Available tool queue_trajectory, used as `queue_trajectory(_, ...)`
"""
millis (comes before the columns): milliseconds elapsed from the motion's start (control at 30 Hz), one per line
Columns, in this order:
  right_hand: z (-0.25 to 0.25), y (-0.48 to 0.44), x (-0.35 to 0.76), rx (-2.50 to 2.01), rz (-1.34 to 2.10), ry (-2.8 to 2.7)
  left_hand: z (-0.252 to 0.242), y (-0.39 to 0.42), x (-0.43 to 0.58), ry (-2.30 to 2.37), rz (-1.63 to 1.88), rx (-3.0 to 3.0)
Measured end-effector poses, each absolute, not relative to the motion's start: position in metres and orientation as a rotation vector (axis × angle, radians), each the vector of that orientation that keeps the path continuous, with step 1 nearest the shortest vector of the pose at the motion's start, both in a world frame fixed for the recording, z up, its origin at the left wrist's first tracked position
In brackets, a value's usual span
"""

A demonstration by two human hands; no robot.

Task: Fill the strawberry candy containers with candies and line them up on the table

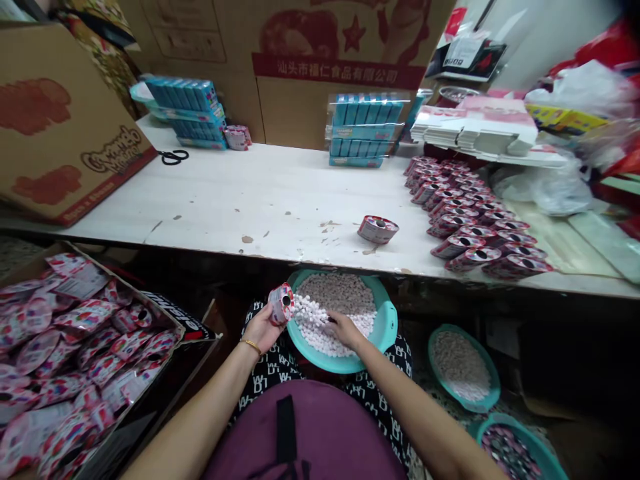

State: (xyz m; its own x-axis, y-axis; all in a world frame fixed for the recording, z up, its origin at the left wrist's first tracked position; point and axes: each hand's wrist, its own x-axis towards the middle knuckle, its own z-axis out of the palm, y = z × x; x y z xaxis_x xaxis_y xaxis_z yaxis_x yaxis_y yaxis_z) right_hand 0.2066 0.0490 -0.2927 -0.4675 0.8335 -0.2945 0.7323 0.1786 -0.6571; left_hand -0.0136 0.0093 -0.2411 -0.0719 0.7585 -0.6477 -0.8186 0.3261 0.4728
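My left hand (261, 327) grips a small round red-and-white printed container (281, 303), its open mouth tilted toward a teal basin (387, 319) resting on my lap. The basin is filled with small white and pinkish candy pellets (336, 301). My right hand (343, 329) rests in the pellets, fingers curled into them. A gold bangle sits on my left wrist.
One filled container (378, 229) lies alone on the white table (260, 193); several more lie in rows (470, 213) at the right. A cardboard box of pouches (65, 360) stands at my left. Two more teal basins (463, 367) sit on the floor. Scissors (174, 157) and blue packs (357, 130) lie at the back.
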Motion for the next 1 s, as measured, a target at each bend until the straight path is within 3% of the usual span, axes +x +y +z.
queue_trajectory(200, -0.203, 0.061, 0.251, -1.315, 1.206, -2.267, -0.238, 0.021, 0.008, 0.941, 1.286, -0.116)
queue_trajectory(433, -0.119, 0.072, 0.241, -1.485, 0.738, -2.831, -0.237, 0.027, 0.047, 0.861, 1.182, -0.093)
queue_trajectory(733, -0.087, 0.067, 0.2, -1.559, 0.2, -3.135, -0.245, 0.026, 0.05, 0.909, 1.167, -0.134)
queue_trajectory(1000, -0.09, 0.069, 0.248, -1.713, 0.377, -2.904, -0.245, 0.031, 0.043, 0.96, 1.236, -0.174)
